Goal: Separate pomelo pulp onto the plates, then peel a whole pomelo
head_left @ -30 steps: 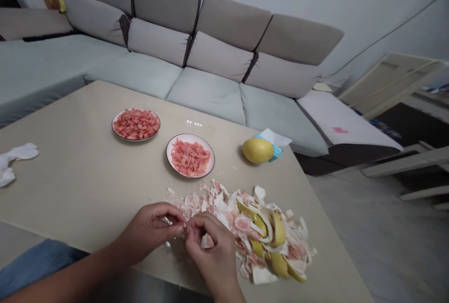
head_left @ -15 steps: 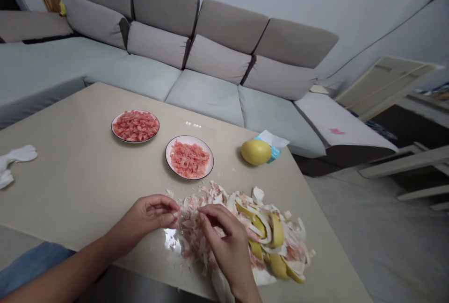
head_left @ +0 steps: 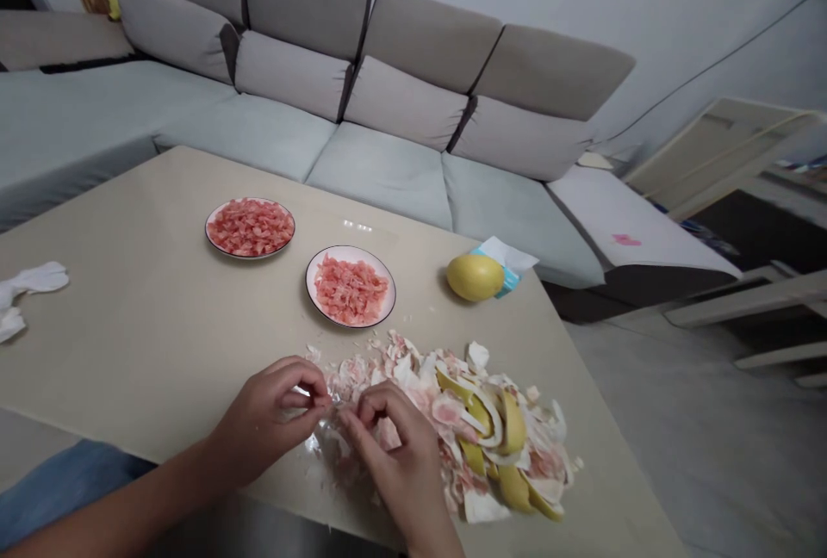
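Observation:
My left hand (head_left: 268, 416) and my right hand (head_left: 394, 455) meet over the near edge of the beige table (head_left: 142, 317). Both pinch a small piece of pomelo membrane (head_left: 329, 407) between their fingertips. They work at the left end of a heap of pomelo peel and pith (head_left: 478, 429), yellow rind mixed with white and pink scraps. Behind the heap stand two white plates of pink pomelo flesh, the nearer plate (head_left: 350, 287) in the middle and the farther plate (head_left: 250, 228) to its left.
A whole yellow pomelo (head_left: 475, 276) lies at the far right of the table beside a tissue pack (head_left: 507, 261). Crumpled white tissue (head_left: 26, 287) lies at the left edge. A grey sectional sofa (head_left: 362, 136) runs behind the table.
Half a second ago my hands were apart, the right reaching into the scraps. Now they have come back together, pinching a small piece between them.

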{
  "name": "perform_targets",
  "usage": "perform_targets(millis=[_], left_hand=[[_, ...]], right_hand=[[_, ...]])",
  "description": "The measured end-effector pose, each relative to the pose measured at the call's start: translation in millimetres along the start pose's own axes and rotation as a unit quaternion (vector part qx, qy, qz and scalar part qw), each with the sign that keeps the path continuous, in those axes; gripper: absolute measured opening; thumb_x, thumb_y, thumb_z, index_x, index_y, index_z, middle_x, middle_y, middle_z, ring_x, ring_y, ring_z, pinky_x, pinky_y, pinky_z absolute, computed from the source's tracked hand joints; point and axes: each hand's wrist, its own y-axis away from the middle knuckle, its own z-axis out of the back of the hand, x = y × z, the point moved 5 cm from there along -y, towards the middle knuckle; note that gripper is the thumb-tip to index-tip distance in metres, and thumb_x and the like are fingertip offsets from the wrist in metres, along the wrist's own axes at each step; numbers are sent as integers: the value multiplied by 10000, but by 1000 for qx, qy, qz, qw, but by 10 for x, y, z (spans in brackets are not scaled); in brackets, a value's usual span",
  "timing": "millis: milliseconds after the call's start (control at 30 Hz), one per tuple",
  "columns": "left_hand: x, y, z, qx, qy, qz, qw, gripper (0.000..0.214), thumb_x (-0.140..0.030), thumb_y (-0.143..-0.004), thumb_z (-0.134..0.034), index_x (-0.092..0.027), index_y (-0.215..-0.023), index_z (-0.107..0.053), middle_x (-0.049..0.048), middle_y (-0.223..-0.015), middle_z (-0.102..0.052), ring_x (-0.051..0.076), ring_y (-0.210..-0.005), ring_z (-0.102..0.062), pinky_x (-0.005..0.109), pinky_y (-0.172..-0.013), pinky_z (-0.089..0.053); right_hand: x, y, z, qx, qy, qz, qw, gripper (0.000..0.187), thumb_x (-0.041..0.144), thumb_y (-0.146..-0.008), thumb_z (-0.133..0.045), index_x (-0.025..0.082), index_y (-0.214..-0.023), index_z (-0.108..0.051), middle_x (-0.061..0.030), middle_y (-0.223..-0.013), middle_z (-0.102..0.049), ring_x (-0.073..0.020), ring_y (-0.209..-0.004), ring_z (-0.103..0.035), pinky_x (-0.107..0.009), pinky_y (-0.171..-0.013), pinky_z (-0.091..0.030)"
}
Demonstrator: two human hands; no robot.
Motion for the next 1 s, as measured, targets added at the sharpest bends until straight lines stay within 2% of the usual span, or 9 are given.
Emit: perform_targets(millis=[67,167,400,600,667,733,833,1000], left_hand=[[-13,6,-4,14,-14,-12,1000,43,-235,-819,-610,-211,-820,-645,45,-928,-625,175,-884,-620,251,-785,-553],[1,20,-13,30,-9,-10,999,71,-219,-812,-622,-222,-871,-662,44,-938,-642,180,-896,-635,262,-807,-553],[49,20,-24,35,25,34,998,73,-240,-787,-650,-196,-842,-672,44,-903,-656,191,-868,-650,274,-772,-560],[109,23,-81,45,113,85,989,88,-207,-759,-667,-173,-840,-657,25,-860,-654,155,-765,-634,242,-685,-522],[134,16,-87,53,145,96,983,102,-222,-755,-688,-171,-829,-639,16,-832,-648,137,-734,-613,230,-655,-497],[149,-7,-78,62,180,92,977,140,-244,-746,-717,-168,-818,-626,14,-813,-647,139,-757,-603,239,-680,-491],[171,-52,-44,64,233,78,967,183,-263,-730,-748,-162,-802,-614,11,-779,-636,141,-770,-595,262,-714,-491],[222,-64,-8,39,261,103,959,260,-254,-713,-770,-180,-922,-634,6,-805,-648,147,-788,-612,280,-741,-495]], right_hand=[[22,7,-60,4,-27,13,1000,53,190,-832,-637,199,-804,-593,-8,-760,-599,-147,-700,-574,-251,-641,-463],[36,5,-147,35,-53,24,998,203,162,-784,-700,218,-973,-650,-7,-826,-652,-144,-723,-602,-243,-664,-478],[37,-27,-113,31,-68,14,997,88,170,-802,-680,225,-860,-719,-11,-780,-719,-143,-707,-649,-226,-622,-501],[73,-14,-145,5,-35,21,999,81,125,-740,-616,195,-745,-656,2,-660,-637,-115,-552,-582,-202,-513,-475],[26,-6,-174,8,-62,-9,998,51,143,-729,-619,190,-722,-638,-2,-661,-627,-115,-546,-579,-200,-501,-476],[-64,-1,-209,30,-126,-69,989,37,214,-764,-635,186,-739,-633,1,-636,-618,-112,-514,-564,-202,-473,-471],[-204,5,-249,60,-245,-160,954,176,365,-816,-644,190,-807,-630,6,-616,-620,-111,-470,-548,-204,-423,-458],[-322,10,-276,83,-347,-204,912,254,410,-796,-692,196,-930,-667,-16,-698,-658,-146,-569,-615,-223,-444,-497]])
